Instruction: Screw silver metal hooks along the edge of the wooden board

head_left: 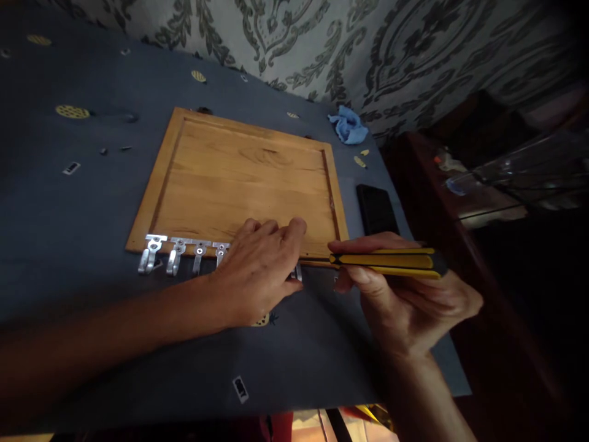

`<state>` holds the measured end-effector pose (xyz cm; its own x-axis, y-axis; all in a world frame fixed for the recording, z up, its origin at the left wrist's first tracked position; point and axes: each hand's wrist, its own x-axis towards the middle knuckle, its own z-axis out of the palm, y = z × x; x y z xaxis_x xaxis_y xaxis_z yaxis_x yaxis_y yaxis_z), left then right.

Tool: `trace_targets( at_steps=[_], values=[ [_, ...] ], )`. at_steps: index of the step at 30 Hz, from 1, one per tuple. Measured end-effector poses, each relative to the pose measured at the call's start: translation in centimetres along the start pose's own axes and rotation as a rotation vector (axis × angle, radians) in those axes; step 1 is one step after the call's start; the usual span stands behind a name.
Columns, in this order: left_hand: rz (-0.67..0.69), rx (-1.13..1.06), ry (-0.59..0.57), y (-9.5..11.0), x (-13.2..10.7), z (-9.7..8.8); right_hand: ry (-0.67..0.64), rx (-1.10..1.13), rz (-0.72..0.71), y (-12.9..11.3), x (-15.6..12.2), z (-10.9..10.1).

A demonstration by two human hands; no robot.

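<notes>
A framed wooden board [248, 172] lies flat on the table, with a silver metal hook rail [184, 243] along its near edge. Several double hooks stick out from the rail toward me. My left hand [260, 270] is closed over the right part of the rail, fingers bent onto the board and thumb by the near edge; it hides some hooks. At the board's near right corner, my right hand [405, 301] grips a yellow and black screwdriver [391, 262]. Its thin shaft points left along the edge toward my left hand, where the tip cannot be made out.
A blue patterned cloth [92, 215] covers the table. A dark phone [377, 209] lies right of the board, a crumpled blue rag [348, 125] behind it. Small dark bits [103, 151] lie at left. Behind is a patterned wall [294, 43]; at right, a dark reddish-brown piece of furniture [432, 178].
</notes>
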<state>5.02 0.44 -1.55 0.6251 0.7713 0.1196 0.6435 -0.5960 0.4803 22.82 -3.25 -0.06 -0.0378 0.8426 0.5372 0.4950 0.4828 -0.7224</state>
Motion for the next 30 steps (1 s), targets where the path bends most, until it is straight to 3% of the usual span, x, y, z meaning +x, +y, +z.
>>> trace_targets(
  at_steps=[3,7,14,18,22,27,30],
  values=[
    [0.001,-0.003,0.004,-0.1,0.0,0.1,0.113,-0.091,-0.022,-0.2,-0.4,1.0],
    [0.02,-0.012,0.015,-0.1,0.0,0.1,0.139,0.02,0.096,-0.1,0.1,1.2],
    [-0.018,-0.007,-0.015,0.2,0.0,-0.3,-0.133,0.217,0.142,0.2,1.2,-1.0],
    [-0.006,-0.004,-0.006,0.1,0.0,-0.2,-0.188,0.238,0.116,0.2,1.2,-1.4],
    [-0.005,0.001,-0.003,0.0,0.1,-0.1,-0.086,0.166,0.133,0.1,0.8,-0.8],
    [-0.012,0.025,-0.005,0.0,0.1,0.0,0.108,-0.115,0.034,-0.2,0.0,0.7],
    [-0.012,0.029,-0.009,0.0,0.0,-0.1,0.147,-0.085,0.031,-0.4,-0.2,1.4]
  ],
)
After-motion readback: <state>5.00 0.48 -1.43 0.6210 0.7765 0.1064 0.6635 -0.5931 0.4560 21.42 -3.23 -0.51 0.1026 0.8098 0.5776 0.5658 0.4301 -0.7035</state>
